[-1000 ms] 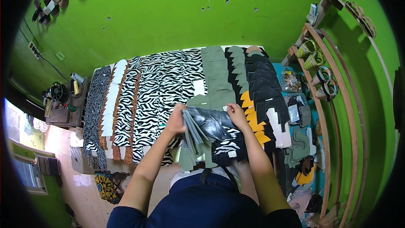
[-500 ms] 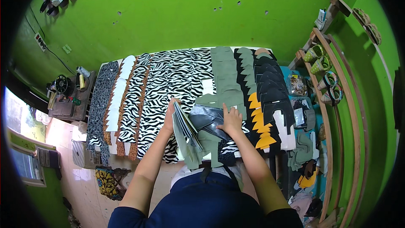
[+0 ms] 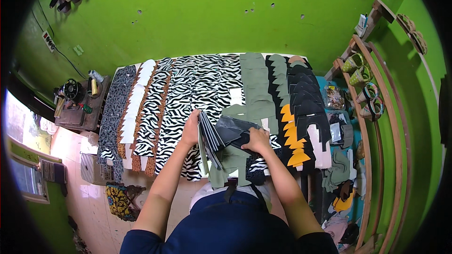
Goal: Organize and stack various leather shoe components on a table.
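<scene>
My left hand (image 3: 190, 130) is closed on a fanned stack of cut shoe-upper pieces (image 3: 210, 134), dark and grey-green, held on edge above the table. Against that stack lie glossy black pieces (image 3: 230, 130); my right hand (image 3: 258, 140) grips their right end with curled fingers. Below both hands are olive green cut pieces (image 3: 233, 162), some reaching over the near table edge. Patterned zebra pieces (image 3: 179, 96) spread to the left of my hands, and overlapping olive pieces (image 3: 256, 82) lie just beyond them.
Rows of white pieces (image 3: 133, 113), yellow pieces (image 3: 295, 142) and black pieces (image 3: 305, 95) cover the table. A sewing machine (image 3: 73, 91) stands at left. Wooden rails (image 3: 375, 136) with sandals (image 3: 372, 101) run along the right, beside piled scraps (image 3: 336, 174).
My right hand's fingers have gone from spread out to curled round the black pieces. The stack in my left hand stands more upright, its outer olive piece less splayed. The view has shifted slightly.
</scene>
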### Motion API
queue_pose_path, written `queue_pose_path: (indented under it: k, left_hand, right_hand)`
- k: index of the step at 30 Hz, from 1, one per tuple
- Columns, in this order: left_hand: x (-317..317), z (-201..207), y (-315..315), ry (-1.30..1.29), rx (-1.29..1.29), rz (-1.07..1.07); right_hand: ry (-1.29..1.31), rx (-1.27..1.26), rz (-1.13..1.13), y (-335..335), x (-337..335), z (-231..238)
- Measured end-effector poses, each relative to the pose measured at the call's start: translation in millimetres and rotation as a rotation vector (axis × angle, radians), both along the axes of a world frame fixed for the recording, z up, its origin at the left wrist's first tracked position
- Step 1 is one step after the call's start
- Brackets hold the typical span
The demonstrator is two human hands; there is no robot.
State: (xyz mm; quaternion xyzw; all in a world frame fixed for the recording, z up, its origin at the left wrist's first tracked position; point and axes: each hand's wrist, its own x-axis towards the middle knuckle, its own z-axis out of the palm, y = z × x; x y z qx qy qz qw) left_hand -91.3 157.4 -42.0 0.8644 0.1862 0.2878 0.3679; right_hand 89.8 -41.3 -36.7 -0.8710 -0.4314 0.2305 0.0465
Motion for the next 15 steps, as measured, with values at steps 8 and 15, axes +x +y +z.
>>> queue_pose_path:
  k: [8, 15]
  left_hand:
    - [-23.1, 32.3, 8.9, 0.027, 0.127, 0.097]
    - [-38.7, 30.8, 4.7, 0.058, 0.14, 0.113]
  right_hand:
    - [0.745, 0.26, -0.162, -21.6, 49.7, -15.7]
    - [0.794, 0.44, -0.329, -35.4, 80.9, 25.6]
